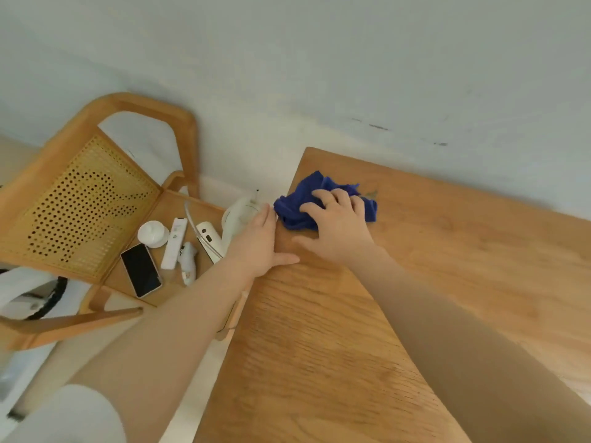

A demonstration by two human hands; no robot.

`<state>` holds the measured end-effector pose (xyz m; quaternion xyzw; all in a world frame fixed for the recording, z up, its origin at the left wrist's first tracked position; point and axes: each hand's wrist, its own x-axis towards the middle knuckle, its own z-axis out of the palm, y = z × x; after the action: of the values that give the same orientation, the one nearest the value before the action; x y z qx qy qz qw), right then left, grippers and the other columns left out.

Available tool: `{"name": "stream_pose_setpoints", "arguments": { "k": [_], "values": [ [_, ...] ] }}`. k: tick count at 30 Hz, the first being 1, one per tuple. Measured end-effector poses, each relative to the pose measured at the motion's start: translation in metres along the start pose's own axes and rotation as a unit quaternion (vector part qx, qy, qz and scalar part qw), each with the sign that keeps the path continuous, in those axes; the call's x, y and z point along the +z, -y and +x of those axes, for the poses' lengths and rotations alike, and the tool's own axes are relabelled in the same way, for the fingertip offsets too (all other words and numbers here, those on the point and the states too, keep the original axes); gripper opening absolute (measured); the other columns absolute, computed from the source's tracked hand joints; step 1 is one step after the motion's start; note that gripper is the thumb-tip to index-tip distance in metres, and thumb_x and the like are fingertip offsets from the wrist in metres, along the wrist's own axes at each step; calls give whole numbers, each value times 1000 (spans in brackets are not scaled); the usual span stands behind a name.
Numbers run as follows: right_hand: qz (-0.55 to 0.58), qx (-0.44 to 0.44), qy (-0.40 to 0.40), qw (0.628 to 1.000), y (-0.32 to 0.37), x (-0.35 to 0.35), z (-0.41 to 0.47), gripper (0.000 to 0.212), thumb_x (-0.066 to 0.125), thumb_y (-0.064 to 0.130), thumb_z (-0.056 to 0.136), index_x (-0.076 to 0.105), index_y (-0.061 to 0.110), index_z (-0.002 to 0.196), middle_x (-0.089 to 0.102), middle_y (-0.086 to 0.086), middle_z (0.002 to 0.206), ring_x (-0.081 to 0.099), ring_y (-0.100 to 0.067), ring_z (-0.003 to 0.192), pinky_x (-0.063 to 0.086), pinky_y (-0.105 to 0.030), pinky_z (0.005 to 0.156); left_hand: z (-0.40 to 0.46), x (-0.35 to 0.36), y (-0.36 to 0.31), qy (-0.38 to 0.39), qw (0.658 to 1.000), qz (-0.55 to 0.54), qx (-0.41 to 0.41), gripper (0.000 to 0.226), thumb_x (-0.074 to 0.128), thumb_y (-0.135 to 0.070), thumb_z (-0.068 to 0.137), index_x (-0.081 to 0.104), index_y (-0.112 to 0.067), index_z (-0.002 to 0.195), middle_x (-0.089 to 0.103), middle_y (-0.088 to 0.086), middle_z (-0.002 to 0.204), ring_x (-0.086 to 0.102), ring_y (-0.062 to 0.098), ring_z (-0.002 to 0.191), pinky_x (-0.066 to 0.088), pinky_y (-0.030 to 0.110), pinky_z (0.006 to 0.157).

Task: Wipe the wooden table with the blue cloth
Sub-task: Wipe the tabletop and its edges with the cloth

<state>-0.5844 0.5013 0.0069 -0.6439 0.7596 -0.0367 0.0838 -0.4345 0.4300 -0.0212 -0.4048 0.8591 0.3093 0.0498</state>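
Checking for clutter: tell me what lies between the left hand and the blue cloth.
Only bare wooden table edge separates left hand from cloth, per the head view.

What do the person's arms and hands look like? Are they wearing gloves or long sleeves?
No gloves: both the left hand and the right hand are bare, with no rings, watch or bracelets showing. The forearms are bare too. A short white sleeve covers the left upper arm at the bottom corner of the view. No sleeve shows on the right arm.
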Motion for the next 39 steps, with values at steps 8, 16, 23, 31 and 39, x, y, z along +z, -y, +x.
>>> {"name": "stream_pose_setpoints", "arguments": {
  "k": [8,16,23,31,39],
  "values": [
    [-24,-102,29,994,-23,22,21,65,6,59,85,15,37,145,15,3,156,6,-24,145,6,-54,115,1,-3,-1,-7,992,102,78,106,61,-57,77,-2,-12,149,-4,4,158,-1,19,145,4,28,117],
    [-42,-48,36,997,-49,25,69,51,18,52,96,8,43,145,9,9,157,0,-21,145,3,-53,113,15,-12,-6,46,970,217,97,113,50,-69,74,-12,-7,147,-20,7,155,-14,18,144,-5,30,116],
    [-13,78,44,996,-54,21,108,47,21,45,98,11,44,144,6,8,158,-3,-24,144,4,-54,113,25,-17,-12,86,959,249,108,119,51,-71,70,-16,-8,146,-23,7,154,-15,18,144,-8,30,114],
    [74,46,70,994,-26,21,-20,64,-3,63,81,26,52,137,12,15,155,-3,-16,144,3,-48,112,17,-24,-19,99,971,197,92,119,63,-62,70,-9,-9,148,-18,5,156,-7,18,145,3,29,115],
    [8,70,33,997,-63,21,43,42,22,46,98,24,49,139,14,11,156,3,-20,144,5,-50,113,23,-20,-18,99,964,230,87,119,60,-65,70,-11,-8,147,-20,6,156,-8,19,145,2,30,116]
  ]
}}
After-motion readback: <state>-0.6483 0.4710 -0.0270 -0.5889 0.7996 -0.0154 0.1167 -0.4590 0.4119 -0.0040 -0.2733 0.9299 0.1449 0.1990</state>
